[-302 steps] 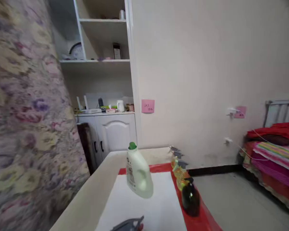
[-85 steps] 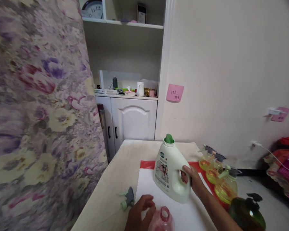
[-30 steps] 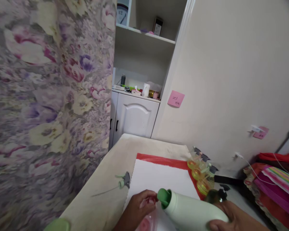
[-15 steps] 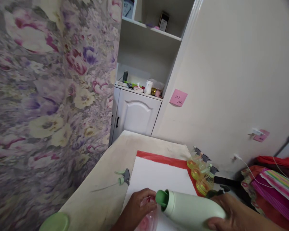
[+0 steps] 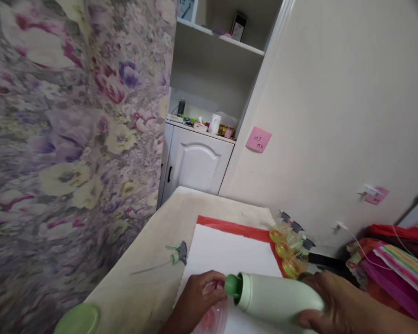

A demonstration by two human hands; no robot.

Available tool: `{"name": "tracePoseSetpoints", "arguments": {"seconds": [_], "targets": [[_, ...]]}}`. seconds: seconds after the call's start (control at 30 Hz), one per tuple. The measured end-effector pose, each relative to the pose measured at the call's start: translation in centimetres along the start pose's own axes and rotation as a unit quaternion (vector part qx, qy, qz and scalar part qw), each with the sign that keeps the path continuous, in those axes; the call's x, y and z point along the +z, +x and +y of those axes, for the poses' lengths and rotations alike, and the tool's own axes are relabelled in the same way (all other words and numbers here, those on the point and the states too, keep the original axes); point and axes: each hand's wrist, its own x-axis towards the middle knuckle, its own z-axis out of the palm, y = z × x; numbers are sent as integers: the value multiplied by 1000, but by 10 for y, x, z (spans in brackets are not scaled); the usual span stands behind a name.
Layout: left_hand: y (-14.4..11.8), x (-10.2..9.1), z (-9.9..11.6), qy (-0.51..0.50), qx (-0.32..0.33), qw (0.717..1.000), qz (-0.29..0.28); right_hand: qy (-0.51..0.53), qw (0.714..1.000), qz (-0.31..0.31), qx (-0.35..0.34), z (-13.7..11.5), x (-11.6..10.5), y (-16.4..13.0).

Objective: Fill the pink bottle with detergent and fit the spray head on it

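Note:
My right hand (image 5: 329,301) grips a pale green detergent jug (image 5: 276,297) tipped on its side, its green spout (image 5: 232,285) pointing left. My left hand (image 5: 198,297) holds a pink transparent bottle (image 5: 210,320) right under that spout, at the bottom edge of the view. Both are over a white sheet (image 5: 229,253) lying on a red mat (image 5: 229,227) on the beige table (image 5: 149,278).
A loose spray trigger with its tube (image 5: 176,257) lies left of the sheet. A green cap (image 5: 78,320) sits near the front left. Yellow spray bottles (image 5: 288,243) line the table's right side. A floral curtain (image 5: 62,139), white cabinet (image 5: 195,162) and bedding (image 5: 400,260) surround it.
Earlier the jug stood upright on the sheet; my right hand has tipped it over toward the pink bottle. Over the last second the hands barely moved.

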Motion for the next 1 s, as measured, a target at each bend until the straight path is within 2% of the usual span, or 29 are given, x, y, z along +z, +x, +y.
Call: {"name": "tracePoseSetpoints", "arguments": {"seconds": [0.1, 0.43, 0.67, 1.0], "targets": [[0, 0, -1, 0, 5, 1000, -4, -23, 999, -20, -7, 0, -2, 1], [-1, 3, 0, 32, 24, 999, 4, -39, 999, -16, -16, -7, -9, -2], [-2, 4, 5, 33, 21, 999, 3, -73, 997, -17, -3, -8, -13, -1], [-3, 5, 2, 36, 22, 999, 6, -91, 996, -14, 0, -11, -17, -1]]}}
